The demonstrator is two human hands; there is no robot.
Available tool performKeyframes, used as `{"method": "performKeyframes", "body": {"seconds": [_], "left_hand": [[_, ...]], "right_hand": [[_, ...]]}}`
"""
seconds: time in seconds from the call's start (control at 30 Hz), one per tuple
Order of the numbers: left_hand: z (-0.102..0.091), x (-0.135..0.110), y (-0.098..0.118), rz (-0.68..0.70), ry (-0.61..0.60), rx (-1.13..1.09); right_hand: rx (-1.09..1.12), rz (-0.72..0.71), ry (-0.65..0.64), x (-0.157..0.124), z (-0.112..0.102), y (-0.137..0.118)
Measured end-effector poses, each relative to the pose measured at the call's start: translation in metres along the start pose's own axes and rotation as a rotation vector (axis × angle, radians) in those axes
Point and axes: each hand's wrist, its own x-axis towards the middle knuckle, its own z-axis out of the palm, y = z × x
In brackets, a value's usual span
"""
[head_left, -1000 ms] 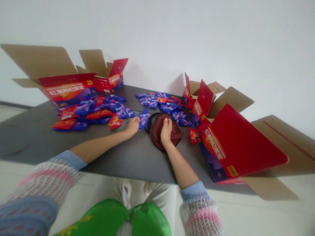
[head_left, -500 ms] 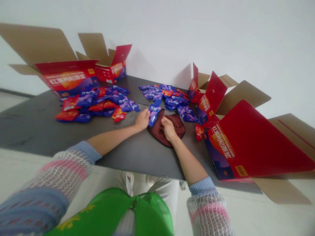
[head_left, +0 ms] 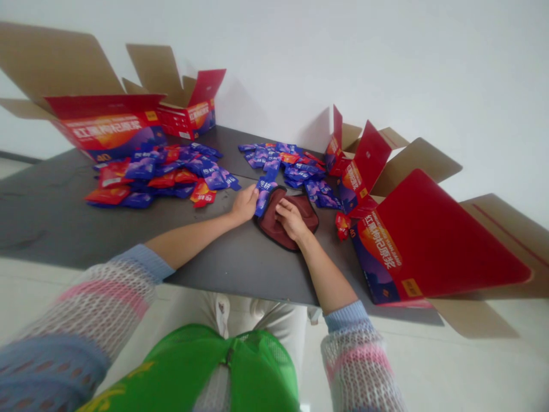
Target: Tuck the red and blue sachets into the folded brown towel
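My left hand [head_left: 245,205] is closed on a blue-purple sachet [head_left: 262,200], pinching it by its left edge. The sachet stands upright against the left side of a brown cloth piece with black edging [head_left: 295,233], which lies bunched on the dark grey table [head_left: 240,257]. Over the middle of that cloth is my right hand [head_left: 291,220], its fingers slightly apart and touching the fabric; no object shows between them. Just beyond both hands lies a loose heap of blue and red sachets [head_left: 300,171].
A larger pile of blue and red sachets [head_left: 163,174] lies to the left. Behind it stand two open cartons, a big one [head_left: 111,131] and a smaller one [head_left: 199,117]. Three open red cartons line the right, the nearest [head_left: 437,246] largest. A red sachet [head_left: 342,225] lies beside them.
My right hand's fingers have loosened and lifted a little from the cloth. The left hand keeps hold of the sachet beside it. The whole view has shifted slightly.
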Motion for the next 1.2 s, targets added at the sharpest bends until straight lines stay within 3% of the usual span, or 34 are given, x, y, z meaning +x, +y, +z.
{"method": "performKeyframes", "body": {"seconds": [0.17,0.3,0.43,0.63,0.83,1.03,1.2], "left_hand": [[-0.001,0.0,0.0,-0.012,0.021,0.072],[-0.003,0.001,0.002,-0.038,0.033,0.133],[-0.004,-0.001,0.008,-0.046,0.023,0.316],[-0.004,-0.003,0.013,0.071,-0.066,0.456],[-0.006,-0.007,0.012,0.111,-0.001,0.448],[-0.005,-0.009,0.016,0.159,-0.083,0.297],[-0.003,-0.014,0.019,0.171,-0.131,0.294]], "right_hand": [[0.093,0.047,-0.04,0.0,-0.002,-0.002],[-0.105,0.017,-0.043,0.003,0.0,0.003],[-0.394,-0.16,0.042,0.004,0.006,0.015],[-0.473,-0.22,0.216,0.004,0.009,0.025],[-0.431,-0.203,0.334,0.001,0.016,0.024],[-0.286,-0.293,0.435,0.002,0.009,0.002],[-0.317,-0.311,0.524,0.003,0.006,-0.003]]}}
